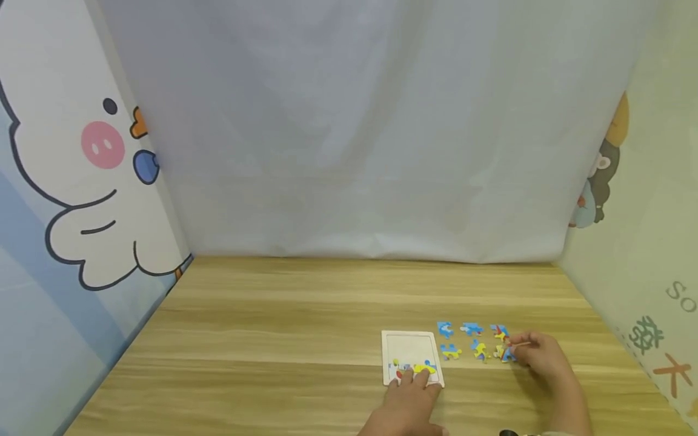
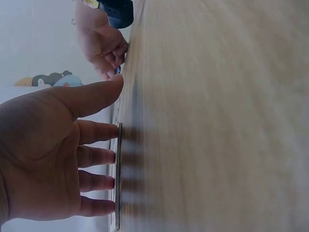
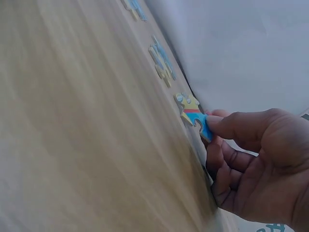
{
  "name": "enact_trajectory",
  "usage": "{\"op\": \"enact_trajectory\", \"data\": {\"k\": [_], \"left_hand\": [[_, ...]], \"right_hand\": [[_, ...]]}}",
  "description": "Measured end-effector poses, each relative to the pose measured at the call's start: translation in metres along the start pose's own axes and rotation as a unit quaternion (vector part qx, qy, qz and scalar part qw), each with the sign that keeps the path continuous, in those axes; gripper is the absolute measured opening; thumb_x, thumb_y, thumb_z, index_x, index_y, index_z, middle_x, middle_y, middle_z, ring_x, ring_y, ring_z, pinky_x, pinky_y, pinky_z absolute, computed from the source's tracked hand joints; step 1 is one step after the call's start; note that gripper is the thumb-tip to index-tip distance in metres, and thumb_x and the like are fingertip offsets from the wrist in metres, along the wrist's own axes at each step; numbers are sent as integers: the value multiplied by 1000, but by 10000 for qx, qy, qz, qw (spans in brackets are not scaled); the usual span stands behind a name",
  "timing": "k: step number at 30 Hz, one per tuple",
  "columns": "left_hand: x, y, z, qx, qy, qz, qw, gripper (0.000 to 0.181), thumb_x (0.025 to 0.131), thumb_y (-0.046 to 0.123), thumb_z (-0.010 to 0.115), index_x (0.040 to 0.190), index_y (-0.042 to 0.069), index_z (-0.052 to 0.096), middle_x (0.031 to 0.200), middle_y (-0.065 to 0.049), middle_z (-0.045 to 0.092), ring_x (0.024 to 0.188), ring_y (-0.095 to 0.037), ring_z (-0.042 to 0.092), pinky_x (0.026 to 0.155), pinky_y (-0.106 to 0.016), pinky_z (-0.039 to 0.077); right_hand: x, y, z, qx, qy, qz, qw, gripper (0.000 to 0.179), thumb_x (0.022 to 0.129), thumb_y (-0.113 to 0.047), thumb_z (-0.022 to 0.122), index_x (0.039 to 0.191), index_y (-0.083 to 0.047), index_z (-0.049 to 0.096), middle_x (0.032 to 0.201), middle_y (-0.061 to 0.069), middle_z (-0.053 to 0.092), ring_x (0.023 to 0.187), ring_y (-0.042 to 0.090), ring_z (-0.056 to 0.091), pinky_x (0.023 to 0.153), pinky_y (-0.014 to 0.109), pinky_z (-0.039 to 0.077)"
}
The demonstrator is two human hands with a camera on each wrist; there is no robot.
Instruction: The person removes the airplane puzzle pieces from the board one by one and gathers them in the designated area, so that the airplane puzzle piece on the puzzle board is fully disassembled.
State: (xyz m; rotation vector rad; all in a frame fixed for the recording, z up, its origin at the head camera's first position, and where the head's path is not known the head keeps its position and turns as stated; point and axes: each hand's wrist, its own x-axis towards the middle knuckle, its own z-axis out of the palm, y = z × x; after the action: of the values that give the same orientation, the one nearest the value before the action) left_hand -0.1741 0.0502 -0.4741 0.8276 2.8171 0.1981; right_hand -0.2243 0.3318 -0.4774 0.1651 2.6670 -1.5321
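A square puzzle tray (image 1: 409, 348) with a pale frame lies on the table, and colourful pieces fill its near edge. The straight fingers of my left hand (image 1: 409, 399) rest on that near edge; in the left wrist view they touch the tray's rim (image 2: 118, 179). To the tray's right, my right hand (image 1: 542, 357) pinches a blue, yellow and red puzzle piece (image 3: 195, 116) between thumb and fingers. Close to it lie a corner piece (image 1: 497, 330) with red and a blue-and-yellow piece (image 1: 478, 349).
More loose pieces stand in two rows right of the tray: a blue one (image 1: 445, 329), another blue one (image 1: 471, 328) and a yellow-blue one (image 1: 450, 351). The wooden table (image 1: 245, 339) meets a white curtain (image 1: 349, 151) behind and printed panels at both sides.
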Motion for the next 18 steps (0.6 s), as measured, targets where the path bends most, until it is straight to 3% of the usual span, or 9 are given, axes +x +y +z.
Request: {"op": "enact_trajectory", "data": {"k": [5, 12, 18], "left_hand": [[1, 0, 0, 124, -20, 33, 9999, 64, 74, 55, 70, 130, 26, 53, 129, 7, 42, 124, -24, 38, 92, -43, 40], [-2, -1, -1, -244, 135, 65, 9996, 62, 75, 52, 70, 129, 26, 55, 138, 1, 41, 126, -29, 38, 94, -47, 38], [-8, -2, -4, -668, 223, 36, 9975, 59, 76, 48, 71, 128, 25, 55, 142, -4, 37, 130, -32, 33, 98, -50, 33]], "right_hand": [[4, 2, 2, -230, 216, 103, 9994, 26, 83, -1, 58, 103, 15, 57, 83, 8, 64, 72, 18, 53, 61, 30, 45], [4, 0, 6, -242, 401, 341, 9983, 28, 85, -2, 57, 106, 16, 54, 83, 10, 63, 71, 19, 56, 60, 31, 46], [-3, -4, 11, -580, 532, 381, 9962, 34, 85, -7, 57, 111, 15, 52, 86, 15, 64, 71, 20, 58, 60, 31, 44]]}}
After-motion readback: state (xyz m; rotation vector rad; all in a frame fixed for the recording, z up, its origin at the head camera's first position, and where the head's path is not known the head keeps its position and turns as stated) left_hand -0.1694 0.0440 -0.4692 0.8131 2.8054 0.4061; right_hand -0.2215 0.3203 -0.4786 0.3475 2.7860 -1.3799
